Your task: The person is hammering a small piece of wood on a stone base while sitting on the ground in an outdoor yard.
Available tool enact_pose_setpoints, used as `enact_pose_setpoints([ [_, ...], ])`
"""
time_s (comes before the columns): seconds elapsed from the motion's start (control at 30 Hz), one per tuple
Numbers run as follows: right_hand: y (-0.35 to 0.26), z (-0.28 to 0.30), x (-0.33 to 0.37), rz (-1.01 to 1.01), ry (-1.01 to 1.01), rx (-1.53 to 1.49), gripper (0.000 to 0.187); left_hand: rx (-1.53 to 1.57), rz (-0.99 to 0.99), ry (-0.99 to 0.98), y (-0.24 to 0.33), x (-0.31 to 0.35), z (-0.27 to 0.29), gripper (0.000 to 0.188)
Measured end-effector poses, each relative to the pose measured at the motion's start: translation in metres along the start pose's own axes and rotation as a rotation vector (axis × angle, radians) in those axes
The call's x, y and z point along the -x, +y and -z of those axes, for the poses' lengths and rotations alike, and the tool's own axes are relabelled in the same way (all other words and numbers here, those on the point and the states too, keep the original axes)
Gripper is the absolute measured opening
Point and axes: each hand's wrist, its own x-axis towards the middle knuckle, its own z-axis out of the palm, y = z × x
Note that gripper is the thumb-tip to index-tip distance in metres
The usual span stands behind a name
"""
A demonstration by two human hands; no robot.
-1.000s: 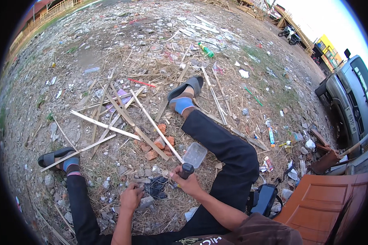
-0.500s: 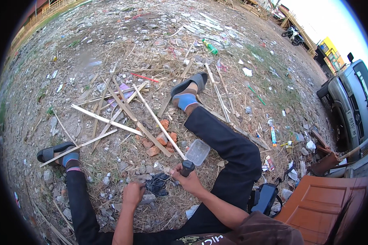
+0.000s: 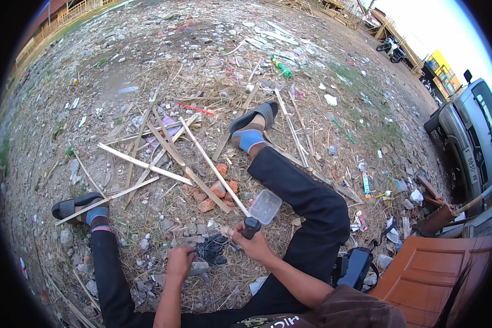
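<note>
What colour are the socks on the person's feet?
Blue, seen in the head view on the right foot's sock and the left foot's sock.

I log: clear lidded plastic tub (image 3: 265,206) just beyond right hand (image 3: 253,246) | green bottle (image 3: 281,68) far ahead | small coloured wrappers (image 3: 362,221) right.

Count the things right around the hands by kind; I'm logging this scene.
Hands: 2, left and right
Black tool handle: 1
Clear plastic container: 1
Red brick pieces: about 4
Black cloth scrap: 1
Total: about 9
</note>
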Motion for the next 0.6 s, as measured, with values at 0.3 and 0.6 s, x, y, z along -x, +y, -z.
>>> enact_pose_setpoints([
  [0.3, -0.003, -0.001, -0.001, 0.029, 0.010, -0.005, 0.022, 0.021, -0.004, -0.012, 0.003, -0.003, 0.002, 0.018],
  [0.6, -0.001, 0.001, 0.000, 0.030, 0.001, -0.042, 0.022, 0.022, -0.008, -0.008, 0.004, -0.006, 0.004, 0.017],
])
